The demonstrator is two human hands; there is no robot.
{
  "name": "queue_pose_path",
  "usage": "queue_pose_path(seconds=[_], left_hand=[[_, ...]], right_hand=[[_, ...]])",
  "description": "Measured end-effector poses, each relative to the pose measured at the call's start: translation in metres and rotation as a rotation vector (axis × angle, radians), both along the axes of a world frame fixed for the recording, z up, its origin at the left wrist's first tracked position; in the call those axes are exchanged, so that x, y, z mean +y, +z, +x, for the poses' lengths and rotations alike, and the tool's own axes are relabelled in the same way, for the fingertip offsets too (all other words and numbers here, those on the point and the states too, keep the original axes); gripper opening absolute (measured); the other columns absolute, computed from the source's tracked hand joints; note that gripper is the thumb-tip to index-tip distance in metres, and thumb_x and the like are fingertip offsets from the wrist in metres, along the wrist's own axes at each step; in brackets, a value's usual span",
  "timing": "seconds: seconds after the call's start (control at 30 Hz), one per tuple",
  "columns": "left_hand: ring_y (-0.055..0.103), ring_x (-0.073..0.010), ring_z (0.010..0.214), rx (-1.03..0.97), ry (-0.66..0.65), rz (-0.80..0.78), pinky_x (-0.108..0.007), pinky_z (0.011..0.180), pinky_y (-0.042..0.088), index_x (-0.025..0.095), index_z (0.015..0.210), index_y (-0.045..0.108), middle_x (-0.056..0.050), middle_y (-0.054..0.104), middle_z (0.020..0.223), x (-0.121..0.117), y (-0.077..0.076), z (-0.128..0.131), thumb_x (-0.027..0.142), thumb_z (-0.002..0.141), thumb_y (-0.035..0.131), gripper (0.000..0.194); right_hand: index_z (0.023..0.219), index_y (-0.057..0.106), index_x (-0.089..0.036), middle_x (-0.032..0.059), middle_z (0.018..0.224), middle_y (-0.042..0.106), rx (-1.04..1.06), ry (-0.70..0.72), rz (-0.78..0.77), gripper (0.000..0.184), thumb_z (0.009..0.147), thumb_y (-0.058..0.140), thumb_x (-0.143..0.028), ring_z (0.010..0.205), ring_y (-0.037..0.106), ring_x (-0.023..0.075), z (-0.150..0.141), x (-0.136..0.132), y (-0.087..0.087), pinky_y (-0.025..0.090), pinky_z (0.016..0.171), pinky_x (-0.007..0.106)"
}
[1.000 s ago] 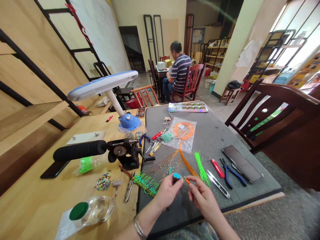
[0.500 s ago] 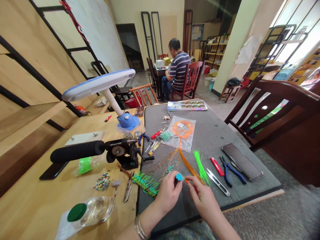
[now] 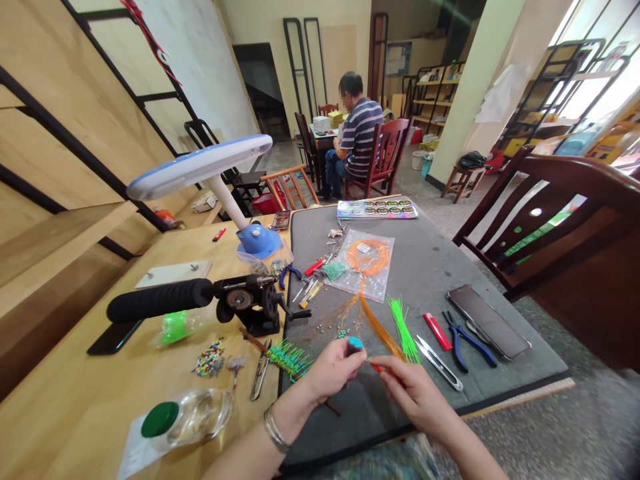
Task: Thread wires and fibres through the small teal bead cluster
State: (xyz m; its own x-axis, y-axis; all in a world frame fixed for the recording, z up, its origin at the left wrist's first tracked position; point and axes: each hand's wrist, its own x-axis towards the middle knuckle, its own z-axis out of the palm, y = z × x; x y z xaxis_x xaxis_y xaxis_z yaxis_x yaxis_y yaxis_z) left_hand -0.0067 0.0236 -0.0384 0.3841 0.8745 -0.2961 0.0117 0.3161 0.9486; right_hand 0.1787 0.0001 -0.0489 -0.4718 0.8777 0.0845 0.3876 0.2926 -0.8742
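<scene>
Between the thumb and fingers of my left hand (image 3: pixel 333 373) is a small round piece with a bumpy turquoise top (image 3: pixel 355 343); its lower part is hidden. My right hand (image 3: pixel 407 387) pinches a thin pointed tool with an orange handle (image 3: pixel 376 367). The tool's tip points left at my left thumb, close to the piece; I cannot tell whether they touch. Loose turquoise beads (image 3: pixel 343 333) lie just beyond my left hand. Beside that wrist rests a brown stick (image 3: pixel 254 340) with green and turquoise strands (image 3: pixel 290 360). An orange fibre bundle (image 3: pixel 383 327) lies beyond both hands.
Green strands (image 3: pixel 404 330), thread snips (image 3: pixel 440 363), a red lighter (image 3: pixel 437 331), blue pliers (image 3: pixel 467 343) and a phone (image 3: pixel 487 320) lie to the right. A hand-cranked device (image 3: pixel 247 303), lamp (image 3: pixel 257 240) and green-lidded jar (image 3: pixel 160 419) stand left. A person (image 3: pixel 363 137) sits beyond.
The turquoise top, tilted toward me half a second ago, now faces more upward. My right hand has turned flatter, and the orange tool lies lower, near my left thumb. The view has shifted slightly.
</scene>
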Motion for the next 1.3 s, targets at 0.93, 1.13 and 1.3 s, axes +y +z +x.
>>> queue_pose_path(seconds=[0.93, 1.13, 1.3], left_hand=[[0.057, -0.0204, 0.071, 0.942, 0.231, 0.889, -0.028, 0.061, 0.041, 0.020, 0.087, 0.053, -0.005, 0.059, 0.078, -0.018, -0.027, 0.011, 0.026, 0.089, 0.044, 0.011], [0.055, -0.0183, 0.071, 0.612, 0.315, 0.639, -0.028, 0.065, 0.040, 0.019, 0.079, 0.055, -0.004, 0.060, 0.075, -0.014, -0.022, 0.012, 0.024, 0.088, 0.047, 0.013], [0.048, -0.0129, 0.059, 0.289, 0.332, 0.386, -0.024, 0.057, 0.037, 0.016, 0.072, 0.056, 0.001, 0.055, 0.062, -0.006, -0.025, 0.009, 0.036, 0.084, 0.054, 0.023]], right_hand=[[0.100, 0.059, -0.018, 0.0077, 0.079, 0.072, -0.266, -0.374, 0.171, 0.031, 0.094, 0.031, -0.030, 0.068, 0.070, 0.0197, -0.039, -0.009, -0.013, 0.047, 0.059, 0.024], [0.096, 0.057, -0.017, 0.0086, 0.079, 0.071, -0.202, -0.396, 0.200, 0.034, 0.096, 0.029, -0.035, 0.066, 0.068, 0.0188, -0.040, -0.006, -0.019, 0.045, 0.058, 0.023], [0.091, 0.056, -0.019, 0.0048, 0.072, 0.069, -0.179, -0.384, 0.172, 0.030, 0.096, 0.032, -0.036, 0.063, 0.067, 0.0174, -0.034, -0.004, -0.018, 0.042, 0.057, 0.023]])
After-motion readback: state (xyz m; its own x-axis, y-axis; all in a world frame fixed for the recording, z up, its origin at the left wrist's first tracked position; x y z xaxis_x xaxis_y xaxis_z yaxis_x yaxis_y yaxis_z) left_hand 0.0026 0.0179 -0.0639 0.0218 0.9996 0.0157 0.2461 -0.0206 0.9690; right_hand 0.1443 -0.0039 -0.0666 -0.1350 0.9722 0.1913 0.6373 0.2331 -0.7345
